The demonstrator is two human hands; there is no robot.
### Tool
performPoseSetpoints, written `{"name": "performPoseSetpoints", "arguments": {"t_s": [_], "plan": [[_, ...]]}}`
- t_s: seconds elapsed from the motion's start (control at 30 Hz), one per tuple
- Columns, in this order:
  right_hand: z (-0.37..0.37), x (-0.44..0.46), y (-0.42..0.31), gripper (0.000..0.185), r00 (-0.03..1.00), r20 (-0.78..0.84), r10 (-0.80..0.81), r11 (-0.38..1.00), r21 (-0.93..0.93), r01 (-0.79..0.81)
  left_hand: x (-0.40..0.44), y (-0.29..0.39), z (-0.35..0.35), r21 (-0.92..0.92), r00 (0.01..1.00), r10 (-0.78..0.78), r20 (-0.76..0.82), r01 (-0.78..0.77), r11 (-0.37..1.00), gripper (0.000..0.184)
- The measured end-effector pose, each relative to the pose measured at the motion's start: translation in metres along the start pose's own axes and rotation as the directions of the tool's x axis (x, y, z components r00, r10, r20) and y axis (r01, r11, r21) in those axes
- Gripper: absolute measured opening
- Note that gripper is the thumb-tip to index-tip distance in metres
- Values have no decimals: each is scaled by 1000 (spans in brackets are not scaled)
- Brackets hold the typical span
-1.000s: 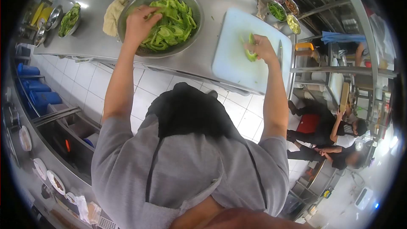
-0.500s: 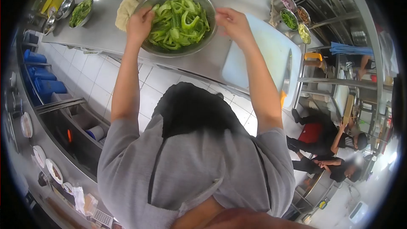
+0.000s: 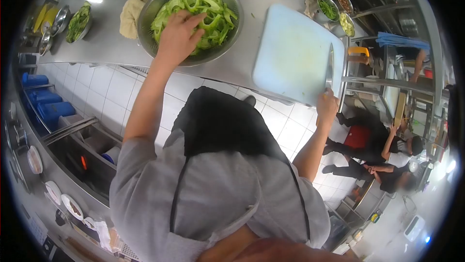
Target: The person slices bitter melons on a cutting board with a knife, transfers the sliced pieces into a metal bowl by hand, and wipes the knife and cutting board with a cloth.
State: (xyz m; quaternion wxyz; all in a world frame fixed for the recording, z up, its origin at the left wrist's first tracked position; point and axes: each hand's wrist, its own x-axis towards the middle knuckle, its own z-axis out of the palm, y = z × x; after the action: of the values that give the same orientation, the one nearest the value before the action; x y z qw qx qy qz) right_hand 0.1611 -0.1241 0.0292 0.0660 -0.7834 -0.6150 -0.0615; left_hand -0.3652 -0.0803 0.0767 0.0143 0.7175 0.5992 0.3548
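A steel bowl (image 3: 234,36) holds a heap of curved green slices (image 3: 217,17) that look like bitter melon. On top of the heap lies my left hand (image 3: 183,34), its fingers spread over the slices. To the right, my right hand (image 3: 327,104) is closed round the handle of a knife (image 3: 330,68). The knife's blade lies along the right side of a white cutting board (image 3: 290,51), pointing away from me. Most of the handle is hidden by my fingers.
A beige cloth (image 3: 131,15) lies left of the bowl, near a smaller bowl of greens (image 3: 77,25). Containers of chopped food, one with green pieces (image 3: 328,9), stand beyond the board. Two people (image 3: 382,150) are at the right. Blue bins (image 3: 53,114) stand at left.
My left hand has gone from the bowl's rim onto the green slices. My right hand has left the bowl's side and taken hold of the knife handle. The bowl sits slightly further left.
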Motion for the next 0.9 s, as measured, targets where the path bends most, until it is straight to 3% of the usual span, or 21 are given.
{"name": "performPoseSetpoints", "arguments": {"t_s": [0.07, 0.2, 0.33, 0.4, 0.47, 0.57, 0.6, 0.73, 0.8, 0.9], "plan": [[0, -6, 5, 46, 1000, 16, 23, 996, 91, -24, 11, 1, 11, 60, 986, 42, 162, -53, 997, 38], [6, -6, 6, 37, 994, -95, 51, 990, 136, -38, 19, -10, 25, 85, 981, 85, 175, -101, 991, 28], [-12, -10, -3, 36, 989, 7, 147, 962, 232, -144, 20, -14, 25, 58, 991, 101, 84, -106, 993, 23], [-15, -11, -6, 38, 981, 6, 196, 929, 319, -188, 22, -18, 26, 0, 996, 88, 27, -88, 996, 21], [-6, -8, -1, 40, 968, -43, 249, 880, 428, -207, 26, -19, 19, -33, 991, -5, 130, 9, 999, 21], [4, 4, -5, 38, 947, -118, 299, 878, 422, -225, 35, -40, 23, -143, 962, -103, 253, 143, 979, 23], [4, 8, -4, 36, 958, -121, 260, 885, 426, -187, 36, -43, 24, -188, 947, -128, 296, 189, 964, 24], [-4, 33, 9, 30, 983, -138, 118, 919, 391, -56, 48, -42, 21, -61, 939, -202, 280, 227, 972, 29], [-2, 42, 21, 29, 991, -126, 43, 935, 353, 4, 43, -55, 30, -153, 953, -218, 210, 252, 956, 34], [-14, 36, 28, 21, 966, -233, -114, 976, 153, 152, 32, -41, 32, -360, 950, -284, 133, 313, 879, 43]]}}
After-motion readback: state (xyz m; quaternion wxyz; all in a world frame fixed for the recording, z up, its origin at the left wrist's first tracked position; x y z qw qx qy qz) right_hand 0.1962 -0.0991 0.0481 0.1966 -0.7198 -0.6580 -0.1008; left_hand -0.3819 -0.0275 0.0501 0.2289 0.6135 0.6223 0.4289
